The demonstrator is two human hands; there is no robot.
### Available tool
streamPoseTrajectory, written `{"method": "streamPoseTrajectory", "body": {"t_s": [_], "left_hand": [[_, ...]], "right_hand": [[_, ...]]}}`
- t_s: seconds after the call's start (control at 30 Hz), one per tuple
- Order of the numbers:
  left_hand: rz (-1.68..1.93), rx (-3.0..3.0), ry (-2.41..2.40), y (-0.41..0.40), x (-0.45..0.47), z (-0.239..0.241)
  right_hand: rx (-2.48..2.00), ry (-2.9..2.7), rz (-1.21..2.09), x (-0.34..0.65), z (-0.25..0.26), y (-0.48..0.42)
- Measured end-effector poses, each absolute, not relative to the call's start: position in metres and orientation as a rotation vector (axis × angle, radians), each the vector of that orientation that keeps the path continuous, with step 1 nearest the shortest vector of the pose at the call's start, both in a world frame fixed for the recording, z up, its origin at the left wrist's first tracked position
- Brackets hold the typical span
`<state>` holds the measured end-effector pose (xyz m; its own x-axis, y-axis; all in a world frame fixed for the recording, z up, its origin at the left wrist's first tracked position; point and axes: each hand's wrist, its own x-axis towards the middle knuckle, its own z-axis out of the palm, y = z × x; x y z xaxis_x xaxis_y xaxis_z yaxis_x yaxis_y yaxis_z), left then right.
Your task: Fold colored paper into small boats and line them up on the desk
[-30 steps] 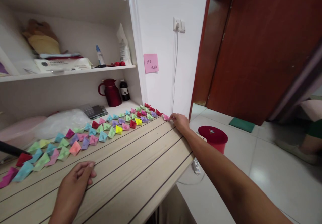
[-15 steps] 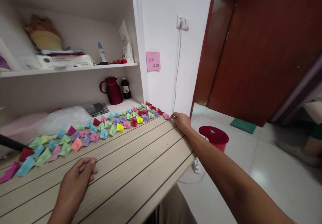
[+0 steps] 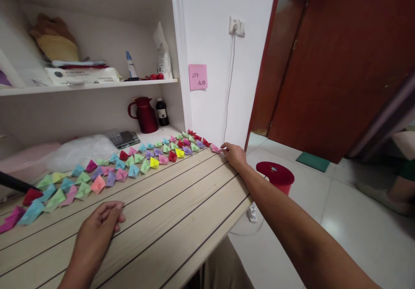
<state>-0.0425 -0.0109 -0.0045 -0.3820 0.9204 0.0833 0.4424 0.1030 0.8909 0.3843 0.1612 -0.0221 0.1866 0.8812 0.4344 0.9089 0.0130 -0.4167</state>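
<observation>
Several small folded paper boats [image 3: 129,168] in many colours lie in rows across the back of a pale wooden desk [image 3: 168,219]. My right hand [image 3: 235,155] reaches to the desk's far right corner, its fingertips pinching a pink paper boat [image 3: 215,149] at the end of the row. My left hand [image 3: 97,228] rests palm down on the desk near me, fingers loosely curled, holding nothing.
A dark red jug [image 3: 144,115] and a dark bottle [image 3: 161,112] stand at the back under a shelf [image 3: 87,85] with packets. A pink note [image 3: 197,77] hangs on the wall. A red stool [image 3: 275,176] stands on the floor beside the desk. A clear plastic bag [image 3: 81,150] lies at the back left.
The view has shifted slightly. My right hand stays at the pink boat by the corner, and my left hand has barely moved.
</observation>
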Motion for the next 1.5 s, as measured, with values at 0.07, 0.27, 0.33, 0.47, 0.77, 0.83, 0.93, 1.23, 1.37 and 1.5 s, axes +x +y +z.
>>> {"method": "streamPoseTrajectory", "body": {"t_s": [0.07, 0.27, 0.33, 0.47, 0.77, 0.83, 0.93, 1.23, 1.37, 1.5], "left_hand": [[1.230, 1.331, 1.881, -0.011, -0.042, -0.004], [1.257, 1.324, 1.863, -0.011, -0.041, -0.002], [1.254, 1.322, 1.853, -0.011, -0.042, -0.003], [1.247, 1.312, 1.833, -0.009, -0.043, -0.006], [1.255, 1.381, 1.829, -0.013, -0.036, 0.000], [1.237, 1.407, 1.846, -0.012, -0.036, -0.001], [1.217, 1.458, 1.887, -0.009, -0.037, -0.004], [1.378, 1.383, 1.728, -0.009, -0.037, -0.005], [1.407, 1.355, 1.707, -0.011, -0.037, -0.005], [1.432, 1.350, 1.735, -0.017, -0.037, -0.013]], "right_hand": [[-1.839, -1.660, -0.052, 0.384, -0.023, 0.161], [-1.807, -1.550, -0.051, 0.384, -0.021, 0.157], [-1.797, -1.502, -0.064, 0.387, -0.019, 0.153], [-1.770, -1.459, -0.115, 0.391, -0.012, 0.143], [-1.215, -2.414, 0.021, 0.299, -0.009, 0.089], [-1.035, -2.647, 0.010, 0.266, -0.005, 0.072], [-0.861, -2.763, -0.009, 0.217, 0.002, 0.045], [-0.367, -2.862, 0.006, 0.099, -0.002, -0.015], [-0.283, -2.832, 0.081, 0.084, -0.006, -0.013], [-0.267, -2.679, 0.456, 0.084, -0.013, -0.006]]}}
